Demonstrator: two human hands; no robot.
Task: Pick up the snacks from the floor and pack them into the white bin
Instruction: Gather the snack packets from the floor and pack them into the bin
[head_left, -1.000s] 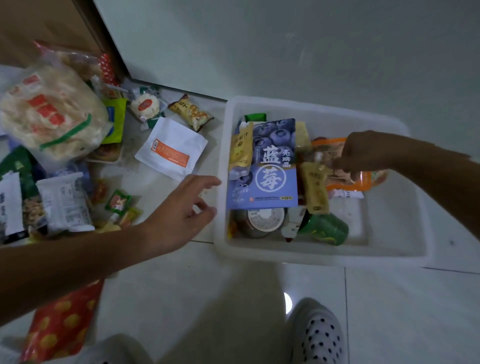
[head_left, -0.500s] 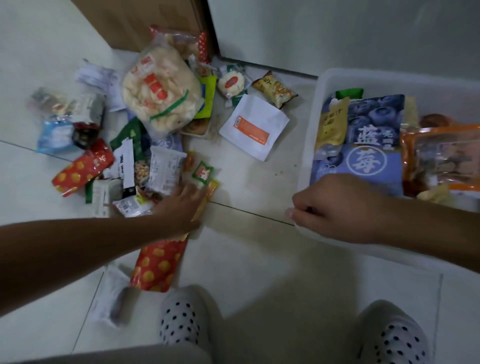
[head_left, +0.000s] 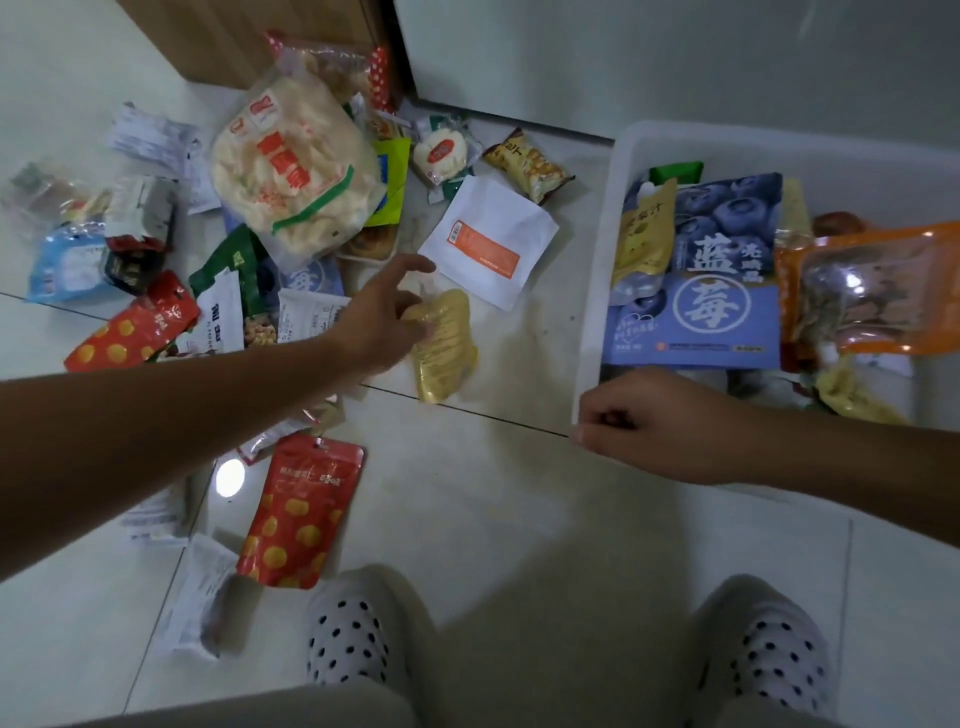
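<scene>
Snacks lie heaped on the floor, left of the bin. Left hand, half open, pinches 1 yellow pouch, apparently for transfer. Right hand curls over the bin's near rim, likely steadying it.

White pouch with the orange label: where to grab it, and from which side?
Pinch the white pouch along its edge facing the bin, coming in from the bin side. It lies flat on the floor, so only an edge pinch works. That edge borders bare floor, while its far corner sits against other packets.
</scene>
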